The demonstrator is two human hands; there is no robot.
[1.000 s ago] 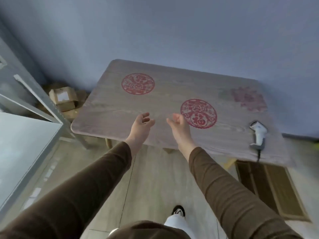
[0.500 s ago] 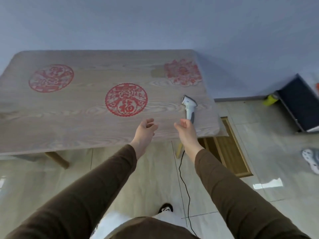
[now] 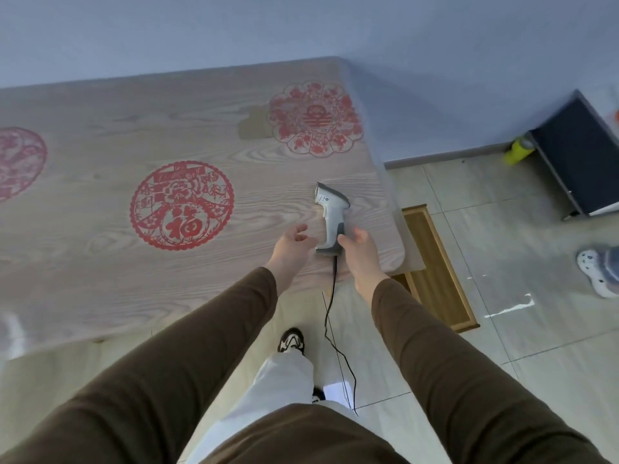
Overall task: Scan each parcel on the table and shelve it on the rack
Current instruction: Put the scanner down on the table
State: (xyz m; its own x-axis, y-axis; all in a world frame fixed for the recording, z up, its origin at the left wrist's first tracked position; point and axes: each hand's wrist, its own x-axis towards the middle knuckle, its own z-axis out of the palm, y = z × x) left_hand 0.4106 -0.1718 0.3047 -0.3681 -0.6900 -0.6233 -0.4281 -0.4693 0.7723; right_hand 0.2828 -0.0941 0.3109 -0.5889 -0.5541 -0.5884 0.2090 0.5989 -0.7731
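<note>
A grey and white handheld scanner point(image 3: 330, 209) lies on the wooden table point(image 3: 100, 262) near its right front corner, its black cable point(image 3: 330, 313) hanging down to the floor. My right hand point(image 3: 360, 252) is at the scanner's handle, thumb touching its lower end, fingers not curled round it. My left hand point(image 3: 291, 246) hovers open just left of the handle, holding nothing. No parcel and no rack are in view.
Red paper-cut decals point(image 3: 182, 204) decorate the tabletop. A wooden panel point(image 3: 435, 262) lies on the tiled floor right of the table. Further right stand a dark box point(image 3: 582, 155) and a yellow-green bottle point(image 3: 519, 150). Another person's shoe point(image 3: 599, 272) is at the right edge.
My view has swung right along the table, away from the rack. Both hands have come forward to the scanner, and my right thumb now touches its handle.
</note>
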